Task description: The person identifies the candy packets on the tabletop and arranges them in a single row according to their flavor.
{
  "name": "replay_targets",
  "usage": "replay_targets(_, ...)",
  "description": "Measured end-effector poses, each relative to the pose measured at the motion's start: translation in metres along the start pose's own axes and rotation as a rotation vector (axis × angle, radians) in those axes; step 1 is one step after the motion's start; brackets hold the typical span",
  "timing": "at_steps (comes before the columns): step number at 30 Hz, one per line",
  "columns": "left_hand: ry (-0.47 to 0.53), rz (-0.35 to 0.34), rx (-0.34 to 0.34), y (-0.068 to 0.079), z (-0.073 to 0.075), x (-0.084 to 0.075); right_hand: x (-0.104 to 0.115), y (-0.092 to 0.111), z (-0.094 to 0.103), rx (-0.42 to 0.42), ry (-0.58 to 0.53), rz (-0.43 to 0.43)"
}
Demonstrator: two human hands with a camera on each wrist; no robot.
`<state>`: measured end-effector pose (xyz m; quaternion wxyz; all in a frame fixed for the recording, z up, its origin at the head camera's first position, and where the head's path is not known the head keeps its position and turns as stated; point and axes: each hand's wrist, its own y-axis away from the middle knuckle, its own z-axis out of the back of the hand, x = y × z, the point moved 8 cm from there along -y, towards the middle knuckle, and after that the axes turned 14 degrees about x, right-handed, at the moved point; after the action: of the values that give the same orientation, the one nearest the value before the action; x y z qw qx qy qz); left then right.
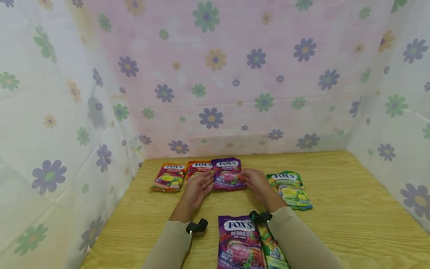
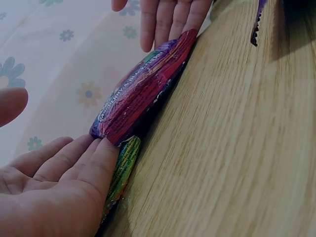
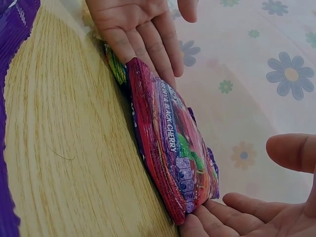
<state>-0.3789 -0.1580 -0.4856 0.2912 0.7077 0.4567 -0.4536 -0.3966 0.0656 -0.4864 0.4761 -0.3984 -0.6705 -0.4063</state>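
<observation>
The purple Berries bag [image 1: 227,175] lies on the tabletop [image 1: 342,186] between the left grip [image 1: 197,188] and right grip [image 1: 258,183] — both uncurled, fingers touching its sides. Probably light, pliant, slick — best taken by both side edges.

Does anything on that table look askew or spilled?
At right, the green-and-yellow plastic candy packet lies slanted, while the purple plastic candy packet between the left hand and right hand sits nearly straight. No spill shows.
</observation>
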Motion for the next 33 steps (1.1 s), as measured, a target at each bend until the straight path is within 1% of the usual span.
replay_targets(6, -0.033, 0.016, 0.023, -0.001, -0.004, 0.001, -0.002, 0.000, 0.004, -0.001, 0.004, 0.015)
replay_targets(9, -0.051, 0.018, 0.014, -0.001, -0.006, -0.001, 0.001, 0.003, 0.005, 0.001, 0.003, 0.024)
replay_targets(11, -0.081, 0.011, -0.001, 0.000, -0.007, -0.004, 0.007, 0.005, 0.005, 0.011, 0.008, 0.040)
replay_targets(15, -0.183, -0.017, -0.029, 0.001, -0.009, -0.013, 0.025, 0.012, 0.001, 0.049, 0.031, 0.074)
replay_targets(18, -0.276, -0.015, -0.042, 0.005, -0.013, -0.019, 0.035, 0.017, -0.002, 0.078, 0.041, 0.077)
replay_targets(21, -0.365, 0.014, -0.061, 0.012, -0.017, -0.023, 0.039, 0.023, -0.006, 0.114, 0.102, 0.054)
replay_targets(23, -0.422, 0.045, -0.072, 0.017, -0.019, -0.024, 0.039, 0.030, -0.009, 0.147, 0.175, 0.018)
replay_targets(25, -0.460, 0.086, -0.074, 0.021, -0.021, -0.023, 0.037, 0.037, -0.011, 0.187, 0.277, -0.018)
replay_targets(26, -0.481, 0.104, -0.070, 0.024, -0.022, -0.023, 0.036, 0.042, -0.011, 0.203, 0.324, -0.037)
replay_targets(28, -0.506, 0.148, -0.054, 0.030, -0.025, -0.021, 0.035, 0.051, -0.010, 0.224, 0.381, -0.077)
replay_targets(33, -0.550, 0.270, 0.011, 0.051, -0.031, -0.016, 0.033, 0.074, -0.002, 0.263, 0.463, -0.129)
